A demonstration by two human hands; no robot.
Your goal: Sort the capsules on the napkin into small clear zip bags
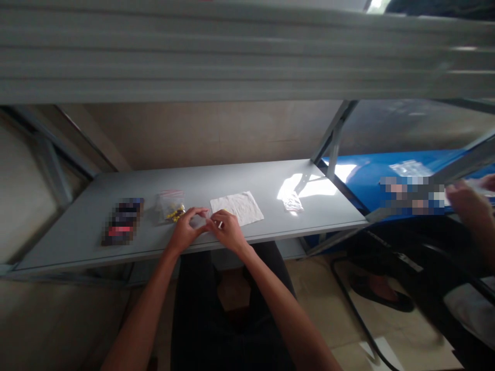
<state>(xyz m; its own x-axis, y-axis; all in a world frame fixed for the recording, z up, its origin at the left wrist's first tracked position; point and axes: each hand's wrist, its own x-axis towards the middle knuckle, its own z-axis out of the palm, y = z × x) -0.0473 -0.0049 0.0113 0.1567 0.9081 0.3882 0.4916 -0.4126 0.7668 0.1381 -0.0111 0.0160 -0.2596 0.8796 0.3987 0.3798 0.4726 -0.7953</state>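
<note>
Over the front edge of the grey table, my left hand [185,229] and my right hand [229,230] meet, with fingers curled and thumbs pinching. Between them is a thin, see-through piece of plastic [198,221], possibly a small bag; its outline is blurred. A small white bit [220,225] shows at my right fingers. Just left of my left hand lies a clear zip bag [170,201] with yellow and dark pieces inside. Behind my right hand a white cloth [243,206] is spread flat, partly covered by the hand.
Farther right on the table [154,180] lies a small clear packet [293,202] in bright glare. A pixelated dark item [122,221] is at the left. A metal shelf [232,56] overhangs. Beyond a frame post, another person's hand [469,201] is over a blue table [358,188].
</note>
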